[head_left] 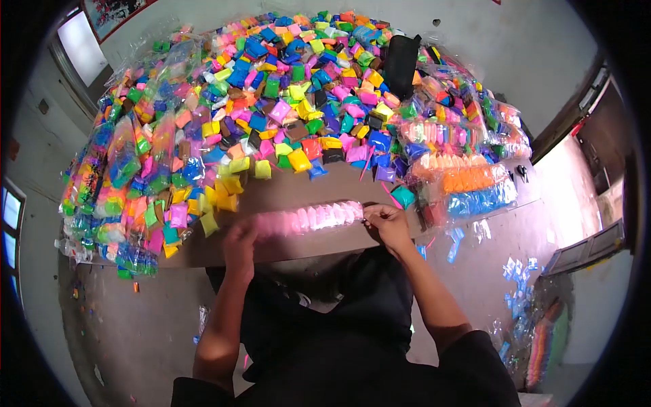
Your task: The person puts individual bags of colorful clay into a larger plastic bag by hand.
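Observation:
A long clear bag of pink packets (312, 218) lies along the front edge of the table, its small packets lined up in a row. The fingers of my right hand (389, 225) pinch the bag's right end. At the opposite end is my left hand (240, 243), smeared by motion, with its fingers close against the pink packets; I cannot tell whether they grip the bag. Just beyond the bag, loose yellow packets (222, 197) lie near my left hand, and a teal packet (403, 197) is near my right.
A large heap of colourful packets (291, 88) covers the table (285, 186). Filled bags of orange packets (475, 178) and blue packets (481, 199) are stacked at the right. A black pouch (403, 66) rests on the heap. Blue wrappers (519, 288) litter the floor.

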Tool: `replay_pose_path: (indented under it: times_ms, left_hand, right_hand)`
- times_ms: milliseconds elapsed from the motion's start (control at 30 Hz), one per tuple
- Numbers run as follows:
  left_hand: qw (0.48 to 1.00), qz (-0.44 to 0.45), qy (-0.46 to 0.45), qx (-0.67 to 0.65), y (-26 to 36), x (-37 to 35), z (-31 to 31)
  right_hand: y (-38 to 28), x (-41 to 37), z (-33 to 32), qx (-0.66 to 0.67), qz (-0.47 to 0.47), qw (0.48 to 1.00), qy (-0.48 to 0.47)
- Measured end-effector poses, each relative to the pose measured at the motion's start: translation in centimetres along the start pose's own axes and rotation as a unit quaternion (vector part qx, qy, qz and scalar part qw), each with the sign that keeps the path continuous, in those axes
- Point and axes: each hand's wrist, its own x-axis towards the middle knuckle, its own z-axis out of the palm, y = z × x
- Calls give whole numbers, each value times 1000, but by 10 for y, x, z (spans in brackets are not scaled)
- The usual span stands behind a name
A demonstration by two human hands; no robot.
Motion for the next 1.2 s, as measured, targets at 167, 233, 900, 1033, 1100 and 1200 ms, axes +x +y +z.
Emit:
replay_pose_path:
  times_ms: [167,233,900,1033,1100,1200]
  left_hand:
    - [998,59,5,2,22,8,-2]
    - [995,93,4,19,24,6,-5]
    - [934,186,-231,199,1,43,-5]
    - [914,306,-151,220,16,11,2]
    - [851,387,-108,339,-1,1,-3]
    - [842,387,-127,354,-9,-7,-2]
  right_hand:
    - [-29,6,-2,-71,-102,992,11]
    - [-33,6,-4,-92,-133,987,14]
    - [-16,16,-23,-35,-107,978,-178]
    - [-31,0,-20,-165,-210,960,-86]
    - [-22,-3,-24,-323,-365,871,-51]
    - [-10,-10,-21,-332,-286,897,-63]
